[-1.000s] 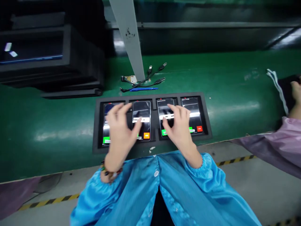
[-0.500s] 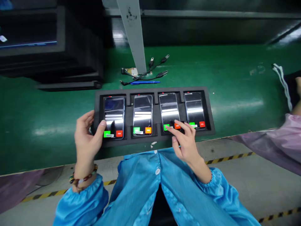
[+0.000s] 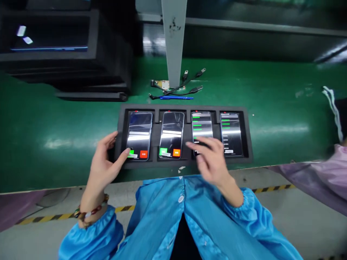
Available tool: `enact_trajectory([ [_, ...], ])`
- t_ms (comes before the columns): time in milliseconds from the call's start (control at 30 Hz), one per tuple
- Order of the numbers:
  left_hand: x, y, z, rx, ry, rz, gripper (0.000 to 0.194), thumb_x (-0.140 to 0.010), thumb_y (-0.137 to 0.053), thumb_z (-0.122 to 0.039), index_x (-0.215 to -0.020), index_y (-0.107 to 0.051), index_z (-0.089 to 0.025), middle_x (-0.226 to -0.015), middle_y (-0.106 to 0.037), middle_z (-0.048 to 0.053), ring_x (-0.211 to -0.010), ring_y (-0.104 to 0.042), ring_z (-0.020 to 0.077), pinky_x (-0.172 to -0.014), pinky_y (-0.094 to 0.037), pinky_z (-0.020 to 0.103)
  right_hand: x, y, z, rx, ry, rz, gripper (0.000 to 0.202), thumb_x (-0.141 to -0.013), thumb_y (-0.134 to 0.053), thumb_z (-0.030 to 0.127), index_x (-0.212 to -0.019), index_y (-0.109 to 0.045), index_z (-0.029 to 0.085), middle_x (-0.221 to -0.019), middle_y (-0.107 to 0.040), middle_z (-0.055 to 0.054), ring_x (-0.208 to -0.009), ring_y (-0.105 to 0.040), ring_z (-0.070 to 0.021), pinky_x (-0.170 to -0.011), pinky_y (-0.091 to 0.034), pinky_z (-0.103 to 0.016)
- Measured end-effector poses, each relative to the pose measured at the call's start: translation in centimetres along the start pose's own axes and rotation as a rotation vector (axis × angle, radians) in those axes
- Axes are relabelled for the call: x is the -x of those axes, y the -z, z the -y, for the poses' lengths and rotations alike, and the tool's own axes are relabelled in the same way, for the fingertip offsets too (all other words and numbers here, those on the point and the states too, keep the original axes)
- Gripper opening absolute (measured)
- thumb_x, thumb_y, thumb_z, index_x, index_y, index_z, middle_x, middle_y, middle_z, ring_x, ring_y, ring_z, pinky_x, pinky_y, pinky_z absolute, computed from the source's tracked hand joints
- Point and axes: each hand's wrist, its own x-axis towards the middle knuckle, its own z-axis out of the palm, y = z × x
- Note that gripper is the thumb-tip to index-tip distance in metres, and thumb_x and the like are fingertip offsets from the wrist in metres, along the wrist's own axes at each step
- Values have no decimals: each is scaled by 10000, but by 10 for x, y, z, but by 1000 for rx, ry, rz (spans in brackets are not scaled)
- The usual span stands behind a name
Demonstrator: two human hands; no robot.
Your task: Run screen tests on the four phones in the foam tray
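A black foam tray [image 3: 187,107] lies on the bench with several smartphones in its slots. My left hand [image 3: 107,159] grips the tray's left end, thumb reaching over the lower corner of the leftmost phone [image 3: 140,126]. That phone and the second phone [image 3: 172,124] show coloured squares near the bottom of their dark screens. My right hand [image 3: 213,160] is slightly blurred, fingers apart, over the lower part of the third phone [image 3: 202,124]; the index finger points left toward the second phone. Green bars and text lines show on the third phone and the rightmost phone [image 3: 231,135].
Behind the tray lie a blue pen [image 3: 176,98] and short black cables [image 3: 173,90] at the foot of a grey post [image 3: 174,47]. Stacked black trays [image 3: 111,61] stand at the back left. Another person's purple sleeve [image 3: 329,173] is at the right.
The two right-hand phones switched from coloured squares to lists with green bars. My right index finger left the third phone's green square and moved left. The whole view shifted.
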Motion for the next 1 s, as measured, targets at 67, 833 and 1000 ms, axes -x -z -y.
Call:
enact_trajectory([
  [67,-5,-1,1,7,0,-18,795,-919,-796,-641,-1569,-561,-249,-1555,-647,139,-1358,-654,338,-1251,-502,556,16,27,-35,59,-204,-231,406,-1086,-455,299,-1349,-761,247,-1391,-771,-111,-1397,-660,-302,-1190,-521,-582],
  [833,-47,-22,-34,-185,-156,-118,512,-1060,-613,-444,-1518,-636,-216,-1611,-604,159,-1529,-557,316,-1237,-506,518,18,37,-65,90,-86,-69,430,-1079,-448,293,-1351,-781,293,-1328,-800,-83,-1373,-681,-327,-1151,-499,-583],
  [1000,-43,-22,-37,-166,-178,-173,407,-1080,-603,-426,-1375,-725,-172,-1532,-646,160,-1463,-599,299,-1188,-543,510,-7,15,-31,44,6,-5,449,-1048,-451,214,-1375,-751,279,-1278,-832,-62,-1399,-677,-313,-1162,-482,-575],
])
